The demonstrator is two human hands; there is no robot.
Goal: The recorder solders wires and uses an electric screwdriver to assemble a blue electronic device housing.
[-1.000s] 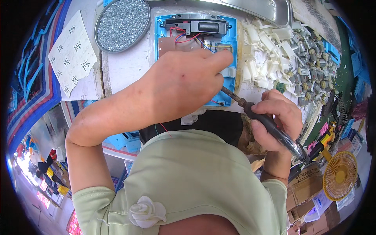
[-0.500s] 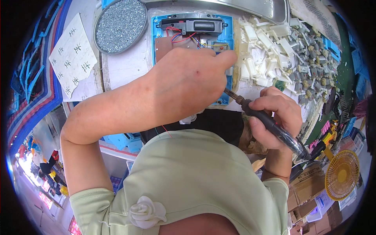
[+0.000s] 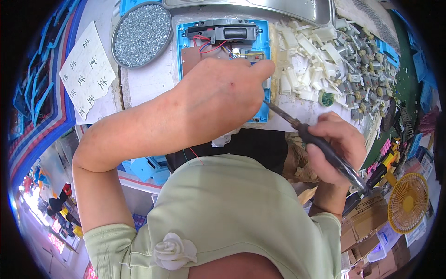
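Observation:
A blue plastic casing (image 3: 262, 39) lies on the table in front of me, with a black part (image 3: 223, 32) along its far side. Inside are a brown board (image 3: 191, 58) and red, blue and yellow wires (image 3: 211, 46). Over the near half of the casing my left hand (image 3: 227, 90) is closed with its back up; whatever its curled fingers pinch is hidden beneath. My right hand (image 3: 337, 144) grips a soldering iron (image 3: 327, 151) by its black handle. The iron's metal tip points up and left, close beside my left hand at the casing's right edge.
A round dish of small metal screws (image 3: 141, 35) stands at the far left beside a marked paper sheet (image 3: 87, 69). White plastic parts (image 3: 306, 56) and grey motor-like parts (image 3: 367, 83) are heaped to the right. A metal tray (image 3: 260, 7) sits at the back; a yellow fan (image 3: 408, 203) is lower right.
My right hand has drawn the soldering iron slightly right and nearer to me, so more of its tip shows. My left hand stays over the casing.

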